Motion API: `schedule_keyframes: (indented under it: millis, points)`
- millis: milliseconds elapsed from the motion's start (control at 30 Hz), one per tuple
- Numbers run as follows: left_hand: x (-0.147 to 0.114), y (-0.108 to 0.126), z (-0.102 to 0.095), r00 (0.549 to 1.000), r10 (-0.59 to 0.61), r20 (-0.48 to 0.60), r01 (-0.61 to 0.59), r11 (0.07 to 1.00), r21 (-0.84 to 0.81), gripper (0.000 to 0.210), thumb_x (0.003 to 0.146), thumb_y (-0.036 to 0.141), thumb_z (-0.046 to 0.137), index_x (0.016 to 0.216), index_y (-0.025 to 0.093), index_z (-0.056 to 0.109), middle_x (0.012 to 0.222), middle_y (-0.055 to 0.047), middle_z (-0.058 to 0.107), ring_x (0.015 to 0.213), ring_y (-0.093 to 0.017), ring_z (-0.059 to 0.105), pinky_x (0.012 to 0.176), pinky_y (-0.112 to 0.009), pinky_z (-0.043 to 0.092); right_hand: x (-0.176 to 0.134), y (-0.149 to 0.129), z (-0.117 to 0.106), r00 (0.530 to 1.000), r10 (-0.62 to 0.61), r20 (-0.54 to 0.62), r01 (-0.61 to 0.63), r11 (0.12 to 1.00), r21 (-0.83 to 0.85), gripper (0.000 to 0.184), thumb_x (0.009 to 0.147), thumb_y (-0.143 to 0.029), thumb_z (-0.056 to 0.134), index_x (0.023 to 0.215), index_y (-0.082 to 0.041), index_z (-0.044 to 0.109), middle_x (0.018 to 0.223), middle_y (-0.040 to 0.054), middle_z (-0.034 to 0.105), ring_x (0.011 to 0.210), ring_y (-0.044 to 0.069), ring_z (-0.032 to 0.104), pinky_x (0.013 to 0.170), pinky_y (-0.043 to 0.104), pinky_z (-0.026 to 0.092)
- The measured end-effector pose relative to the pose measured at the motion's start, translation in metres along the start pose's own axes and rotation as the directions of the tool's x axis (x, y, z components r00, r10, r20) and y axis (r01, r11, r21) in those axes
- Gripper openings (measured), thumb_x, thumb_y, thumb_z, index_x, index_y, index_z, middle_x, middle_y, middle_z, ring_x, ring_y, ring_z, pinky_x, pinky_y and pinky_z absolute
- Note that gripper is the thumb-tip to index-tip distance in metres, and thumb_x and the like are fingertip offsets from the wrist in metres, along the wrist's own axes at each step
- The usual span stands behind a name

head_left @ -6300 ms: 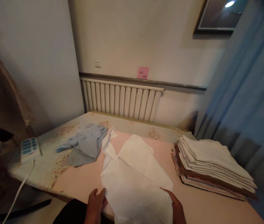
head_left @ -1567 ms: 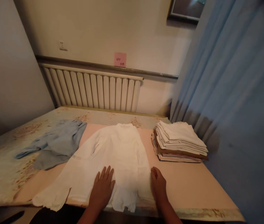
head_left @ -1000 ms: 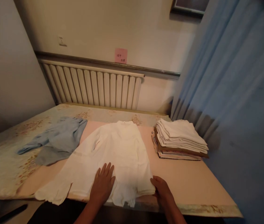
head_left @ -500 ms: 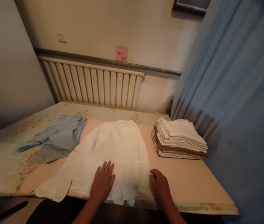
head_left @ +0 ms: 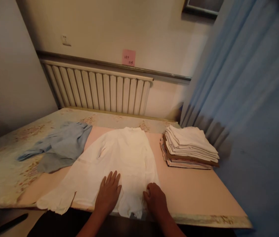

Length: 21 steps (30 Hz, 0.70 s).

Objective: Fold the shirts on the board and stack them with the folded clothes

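Observation:
A white long-sleeved shirt lies spread in front of me, its collar away from me and one sleeve slanting out to the lower left. My left hand rests flat on the lower part of the shirt, fingers stretched out. Over the shirt's lower right side, my right hand has its fingers curled in on the cloth at the right sleeve; the fingertips are partly hidden. Below and between my hands, a crumpled bit of the shirt's hem reaches the table edge.
Left of the shirt lies a crumpled blue-grey garment. A stack of folded clothes stands at the right on the pink cloth. A blue curtain hangs along the right side, and a radiator runs behind the table.
My right hand has moved left, from the shirt's right edge in over its lower right side, with the sleeve cloth. The left hand has stayed in place.

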<state>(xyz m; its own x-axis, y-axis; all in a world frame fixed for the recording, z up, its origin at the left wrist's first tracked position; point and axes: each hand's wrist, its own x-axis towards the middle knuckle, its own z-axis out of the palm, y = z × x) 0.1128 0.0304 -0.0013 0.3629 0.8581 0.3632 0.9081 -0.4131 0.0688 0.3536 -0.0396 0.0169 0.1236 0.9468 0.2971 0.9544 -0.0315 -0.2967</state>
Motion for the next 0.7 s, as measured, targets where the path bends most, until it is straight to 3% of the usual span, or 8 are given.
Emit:
schedule_keyframes:
  millis: [200, 333, 467, 567, 700]
  points:
    - [0.011, 0.012, -0.004, 0.996, -0.083, 0.022, 0.086, 0.98, -0.178, 0.036, 0.089, 0.021, 0.039, 0.116, 0.016, 0.062, 0.12, -0.012, 0.065, 0.115, -0.025, 0.056, 0.1, -0.042, 0.04, -0.001, 0.003, 0.01, 0.996, 0.01, -0.083, -0.01, 1.0, -0.002, 0.007, 0.08, -0.018, 0.052, 0.074, -0.022, 0.053, 0.074, 0.0005, 0.059, 0.069, 0.015, 0.054, 0.063, 0.025, 0.031]
    - [0.03, 0.023, -0.007, 0.949, -0.234, 0.212, 0.299, 0.883, -0.362, 0.035, 0.087, 0.022, 0.04, 0.115, 0.012, 0.059, 0.105, -0.011, 0.069, 0.102, -0.021, 0.062, 0.094, -0.034, 0.044, -0.008, 0.006, 0.014, 0.987, -0.029, -0.159, 0.04, 0.997, 0.07, 0.013, 0.086, -0.021, 0.049, 0.074, -0.021, 0.053, 0.073, 0.0005, 0.058, 0.069, 0.014, 0.053, 0.065, 0.024, 0.032]
    - [0.046, 0.027, -0.003, 0.889, -0.322, 0.327, 0.434, 0.82, -0.374, 0.035, 0.083, 0.025, 0.047, 0.113, 0.011, 0.059, 0.09, -0.007, 0.072, 0.083, -0.018, 0.068, 0.076, -0.027, 0.05, -0.012, 0.008, 0.015, 0.982, -0.039, -0.186, 0.065, 0.989, 0.133, 0.022, 0.091, -0.023, 0.044, 0.072, -0.021, 0.053, 0.071, 0.0007, 0.056, 0.068, 0.014, 0.052, 0.065, 0.024, 0.033]
    - [0.052, 0.03, 0.001, 0.882, -0.337, 0.331, 0.45, 0.81, -0.375, 0.04, 0.077, 0.022, 0.053, 0.116, 0.012, 0.059, 0.102, -0.009, 0.073, 0.09, -0.018, 0.068, 0.078, -0.026, 0.05, -0.012, 0.007, 0.015, 0.983, -0.023, -0.183, 0.054, 0.984, 0.167, 0.025, 0.093, -0.025, 0.042, 0.071, -0.021, 0.053, 0.071, 0.0008, 0.055, 0.068, 0.014, 0.051, 0.066, 0.024, 0.033]
    - [0.057, 0.032, -0.008, 0.912, -0.314, 0.264, 0.4, 0.821, -0.408, 0.052, 0.074, 0.011, 0.048, 0.125, 0.017, 0.055, 0.12, -0.007, 0.067, 0.109, -0.018, 0.063, 0.095, -0.03, 0.047, -0.012, 0.005, 0.015, 0.984, 0.011, -0.176, 0.025, 0.978, 0.206, 0.027, 0.094, -0.026, 0.041, 0.07, -0.021, 0.052, 0.07, 0.0006, 0.055, 0.067, 0.014, 0.05, 0.065, 0.024, 0.033]
